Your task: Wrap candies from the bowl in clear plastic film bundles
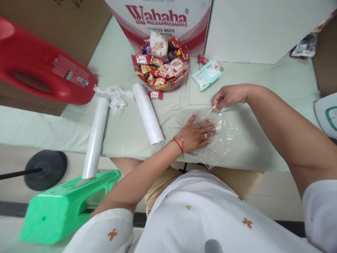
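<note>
With fingers spread, a left hand (pixel 196 136) presses thin, clear, crinkled plastic film (pixel 226 131) flat on a pale green cloth (pixel 265 79) as the right hand (pixel 228 97) pinches its far edge, where a gentle, even pull best avoids tearing.

hands (pixel 197 136): 2 | clear plastic sheet (pixel 223 133): 1 | white rolls (pixel 148 114): 2 | bowl (pixel 168 86): 1 | wrapped snacks in it (pixel 159 45): many, overlapping, exact count unclear | loose red-wrapped snacks (pixel 156 95): at least 2 | mint packet (pixel 206 75): 1 | red jug (pixel 71 75): 1 | green stool (pixel 55 207): 1 | ring (pixel 205 135): 1 | red bracelet (pixel 182 147): 1
</note>
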Demonstrator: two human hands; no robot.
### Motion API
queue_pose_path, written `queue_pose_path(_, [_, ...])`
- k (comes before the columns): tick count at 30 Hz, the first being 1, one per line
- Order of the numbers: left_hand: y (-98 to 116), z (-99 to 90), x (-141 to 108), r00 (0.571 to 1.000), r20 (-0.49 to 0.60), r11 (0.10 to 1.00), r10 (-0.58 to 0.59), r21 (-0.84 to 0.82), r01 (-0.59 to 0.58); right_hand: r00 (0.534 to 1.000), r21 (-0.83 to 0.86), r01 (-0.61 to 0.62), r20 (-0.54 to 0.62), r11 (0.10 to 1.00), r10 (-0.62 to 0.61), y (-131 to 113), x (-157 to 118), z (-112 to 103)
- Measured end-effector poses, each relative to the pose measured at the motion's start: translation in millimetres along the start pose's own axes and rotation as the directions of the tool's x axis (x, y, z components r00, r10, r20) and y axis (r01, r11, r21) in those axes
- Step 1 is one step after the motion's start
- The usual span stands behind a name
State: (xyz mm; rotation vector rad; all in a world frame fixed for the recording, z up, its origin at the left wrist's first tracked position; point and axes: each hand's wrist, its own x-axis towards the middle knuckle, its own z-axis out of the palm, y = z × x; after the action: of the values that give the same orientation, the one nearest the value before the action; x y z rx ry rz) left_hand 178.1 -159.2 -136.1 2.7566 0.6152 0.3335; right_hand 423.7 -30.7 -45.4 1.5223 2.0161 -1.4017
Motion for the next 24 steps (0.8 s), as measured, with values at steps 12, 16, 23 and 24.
queue_pose_path(12, [0,-11.8,-6,0.992,-0.114,0.996,-0.057,-0.077,0.048,0.560,0.011,0.035,-0.829,0.999,-0.010,-12,-53,76])
queue_pose_path(16, [2,-18.5,-12,0.851,-0.376,0.929,-0.367,-0.202,0.312,0.524,-0.249,0.124,-0.806,0.960,-0.277,-20,-68,167])
queue_pose_path(23, [-3,-17.9,-3,0.628,-0.342,0.697,-0.699,-0.131,0.705,0.654,-0.411,0.038,-0.679,0.911,-0.333,2,-62,219])
queue_pose_path(24, [-5,-17.9,-2,0.622,-0.338,0.691,-0.707,-0.138,0.710,0.662,-0.416,0.041,-0.670,0.908,-0.337,5,-63,219])
